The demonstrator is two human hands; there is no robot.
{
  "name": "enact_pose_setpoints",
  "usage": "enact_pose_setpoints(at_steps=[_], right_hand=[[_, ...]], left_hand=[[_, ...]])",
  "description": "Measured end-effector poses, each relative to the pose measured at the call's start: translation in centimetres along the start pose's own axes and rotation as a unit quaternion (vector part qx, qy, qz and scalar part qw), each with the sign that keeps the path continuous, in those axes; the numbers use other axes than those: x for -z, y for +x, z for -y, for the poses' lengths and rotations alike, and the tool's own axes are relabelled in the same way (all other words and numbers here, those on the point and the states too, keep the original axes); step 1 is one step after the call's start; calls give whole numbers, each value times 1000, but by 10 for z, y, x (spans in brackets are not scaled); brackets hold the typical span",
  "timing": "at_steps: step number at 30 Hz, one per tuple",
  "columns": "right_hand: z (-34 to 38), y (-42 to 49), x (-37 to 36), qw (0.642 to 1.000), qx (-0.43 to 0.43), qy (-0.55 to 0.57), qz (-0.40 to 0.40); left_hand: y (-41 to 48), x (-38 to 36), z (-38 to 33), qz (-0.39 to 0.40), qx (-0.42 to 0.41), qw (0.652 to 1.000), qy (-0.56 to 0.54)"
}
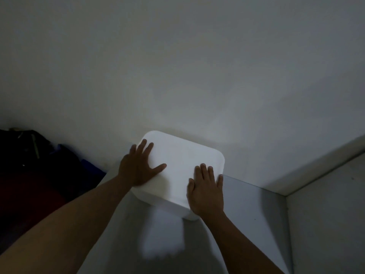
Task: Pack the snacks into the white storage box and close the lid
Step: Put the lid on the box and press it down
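The white storage box (178, 203) stands on a pale surface against the wall, with its white lid (181, 159) lying flat on top. My left hand (138, 167) lies on the lid's left side, fingers straight and spread, thumb pointing right. My right hand (206, 191) lies flat on the lid's near right corner, fingers together and pointing up. Both palms press on the lid. No snacks show; the inside of the box is hidden.
A plain white wall (197, 66) fills the upper view. The pale tabletop (246, 214) runs to a side wall (325, 224) on the right. Dark cloth or bags (39, 165) are heaped at the left. The light is dim.
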State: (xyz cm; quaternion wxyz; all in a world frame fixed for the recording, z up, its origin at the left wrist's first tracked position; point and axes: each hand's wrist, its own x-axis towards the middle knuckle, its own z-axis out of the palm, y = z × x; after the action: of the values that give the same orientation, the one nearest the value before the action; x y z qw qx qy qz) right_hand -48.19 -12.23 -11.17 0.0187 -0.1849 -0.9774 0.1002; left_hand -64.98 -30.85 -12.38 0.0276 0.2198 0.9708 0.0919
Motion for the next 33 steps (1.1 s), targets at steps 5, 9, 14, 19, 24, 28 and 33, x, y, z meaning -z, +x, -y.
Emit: enact_pose_setpoints(at_steps=[5, 9, 14, 19, 24, 28, 33], right_hand=[[0, 55, 12, 999, 36, -13, -1], [12, 98, 1, 997, 64, -7, 53], [21, 106, -7, 998, 34, 3, 52], [12, 91, 7, 995, 66, 7, 80], [8, 14, 9, 993, 35, 22, 107], [9, -36, 15, 992, 39, 3, 118], [4, -65, 16, 994, 29, -11, 108]], left_hand=[[3, -1, 3, -6, -7, 1000, 11], [2, -2, 2, 2, -9, 1000, 12], [3, -4, 3, 4, -7, 1000, 16], [0, 0, 1, 0, -5, 999, 40], [-9, 11, -12, 2, -15, 990, 139], [-36, 21, -49, 0, -32, 989, 144], [-78, 31, -71, 65, 16, 994, 86]])
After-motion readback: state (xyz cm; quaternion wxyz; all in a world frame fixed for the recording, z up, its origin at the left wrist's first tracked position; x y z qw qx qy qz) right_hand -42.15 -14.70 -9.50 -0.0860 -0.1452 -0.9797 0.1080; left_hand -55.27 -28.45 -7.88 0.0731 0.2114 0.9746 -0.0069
